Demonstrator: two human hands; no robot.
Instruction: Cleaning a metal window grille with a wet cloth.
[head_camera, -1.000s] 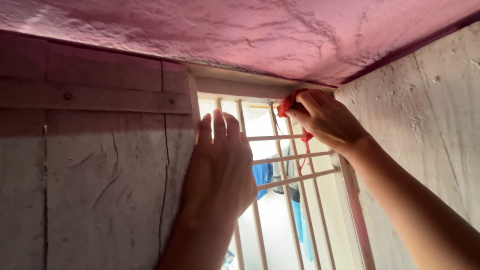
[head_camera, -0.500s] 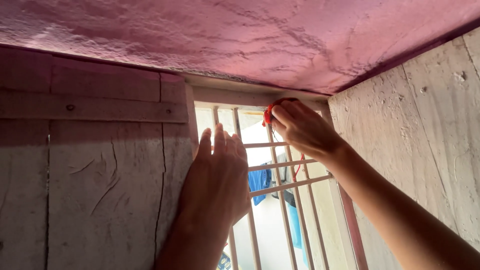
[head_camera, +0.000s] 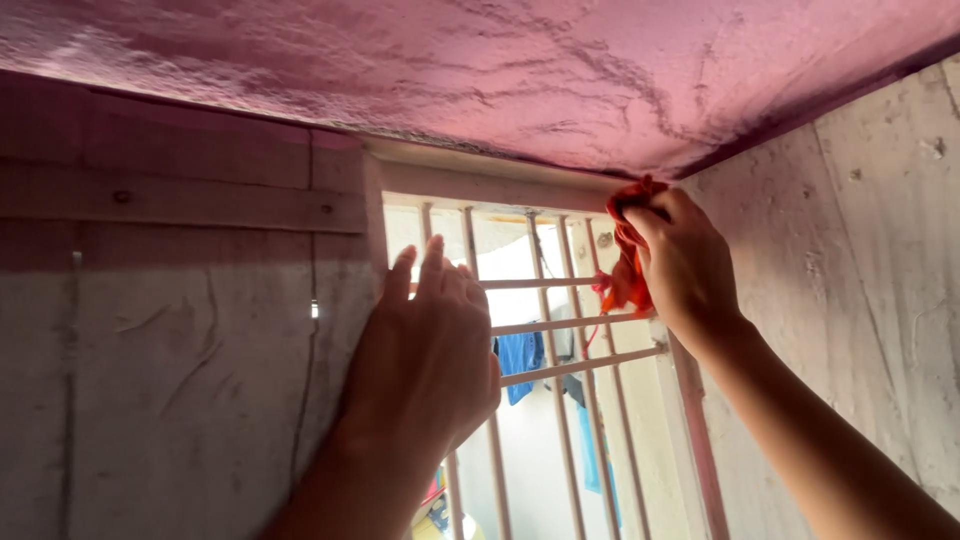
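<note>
**Rag up at the window bars**

Pink ceiling (head_camera: 560, 70) hung low over a barred window (head_camera: 545, 325). The right hand (head_camera: 685, 265) was clamped around an orange rag (head_camera: 628, 275), pressed to the grille's top right corner. The left hand (head_camera: 425, 360) lay flat and spread against the bars, holding nothing, beside a wooden shutter (head_camera: 180, 330).

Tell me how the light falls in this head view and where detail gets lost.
Head view: strongly backlit; daylight through the window grille blows out the outside to near white. The left hand on the bars reads dark and shadowed; the right hand pressing the red cloth at the top corner is lit from the side. The ceiling shows a pink cast. The focus looks sharp.
</note>
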